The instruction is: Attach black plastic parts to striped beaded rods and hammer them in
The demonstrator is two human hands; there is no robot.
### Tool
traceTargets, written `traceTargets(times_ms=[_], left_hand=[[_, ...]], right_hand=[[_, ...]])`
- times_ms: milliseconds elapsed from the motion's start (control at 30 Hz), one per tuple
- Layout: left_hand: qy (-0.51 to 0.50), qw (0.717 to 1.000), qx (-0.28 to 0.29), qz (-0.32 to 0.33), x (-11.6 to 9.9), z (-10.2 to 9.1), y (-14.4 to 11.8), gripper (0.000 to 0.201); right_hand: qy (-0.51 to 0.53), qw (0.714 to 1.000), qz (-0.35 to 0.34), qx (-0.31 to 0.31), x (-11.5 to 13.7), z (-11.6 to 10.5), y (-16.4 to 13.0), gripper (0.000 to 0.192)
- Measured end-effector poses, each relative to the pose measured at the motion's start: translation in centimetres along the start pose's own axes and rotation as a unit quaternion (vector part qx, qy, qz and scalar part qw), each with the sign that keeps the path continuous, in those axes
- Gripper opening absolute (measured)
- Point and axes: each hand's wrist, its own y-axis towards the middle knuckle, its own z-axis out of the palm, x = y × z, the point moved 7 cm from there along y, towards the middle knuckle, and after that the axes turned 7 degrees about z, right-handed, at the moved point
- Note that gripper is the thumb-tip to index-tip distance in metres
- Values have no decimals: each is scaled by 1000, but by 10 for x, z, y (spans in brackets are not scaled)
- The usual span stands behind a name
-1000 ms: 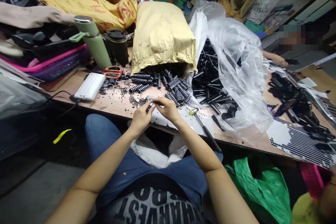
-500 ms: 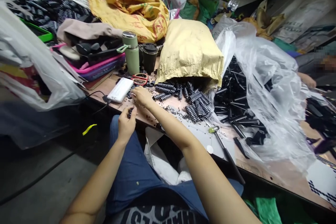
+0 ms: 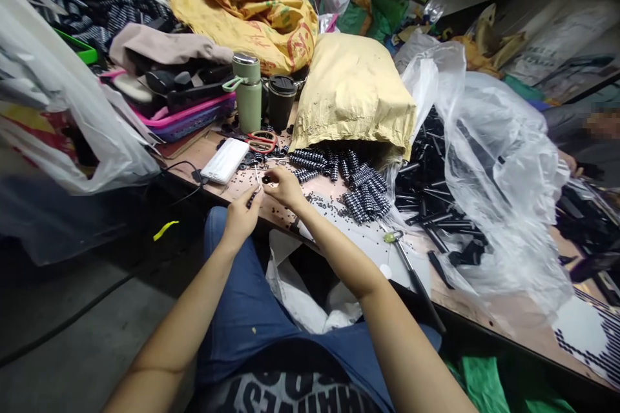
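My left hand is closed around a small dark ribbed piece near the table's front edge. A thin pale pin-like stick rises from its fingertips; what it is I cannot make out. Close beside it on the right, my right hand pinches a small black bit. The fingertips of both hands almost meet. Behind them lie a white power bank and red-handled scissors. Many tiny black bits are scattered to the right, along with a pile of black-and-white ribbed cylinders.
A yellow sack lies behind the pile. Left of it stand a green flask, a black-lidded cup and a pink basket. A black-handled tool overhangs the front edge. Clear plastic covers black tubes at right.
My right hand has come back from beside the power bank toward my left hand, now with a black bit at its fingertips. My left hand has risen slightly, and the thin stick now shows.
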Motion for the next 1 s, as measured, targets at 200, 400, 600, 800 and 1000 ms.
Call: traceTargets(times_ms=[200, 400, 600, 800, 1000], left_hand=[[-41, 993, 105, 44, -50, 63, -15, 44], [-65, 964, 230, 117, -107, 123, -45, 40], [-66, 943, 282, 163, -139, 156, -69, 39], [-140, 940, 229, 213, -159, 183, -78, 38], [-238, 936, 209, 155, -143, 219, -85, 34]], right_hand=[[109, 991, 45, -65, -41, -70, -84, 20], [56, 987, 57, -137, -61, -128, -160, 24], [-27, 982, 25, -187, -63, -162, -211, 22], [-70, 975, -1, -213, -55, -174, -243, 30], [-215, 943, 150, -205, -108, -208, -281, 39]])
